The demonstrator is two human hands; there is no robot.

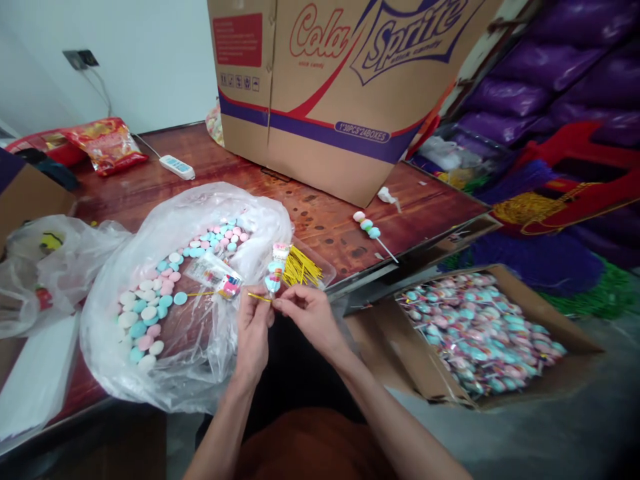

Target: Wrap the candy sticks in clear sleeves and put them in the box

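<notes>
Near the table's front edge, my left hand [254,328] is closed around the lower end of a wrapped marshmallow stick [275,275], which stands upright with its printed clear wrapper on top. A gold twist tie [259,297] crosses at the base of the wrapper. My right hand [309,317] pinches that tie's right end, close against the left fingertips. Just behind the hands lie a bundle of gold twist ties [302,268] in a clear tray and some flat printed wrappers [214,275]. The stick's lower part is hidden by my fingers.
A large clear plastic bag [107,347] holds pink, white and blue marshmallows [149,299]. One unwrapped marshmallow stick [367,225] lies at the table's right edge. A tall carton [310,127] stands behind. Lower right, an open box [430,370] contains many wrapped sticks.
</notes>
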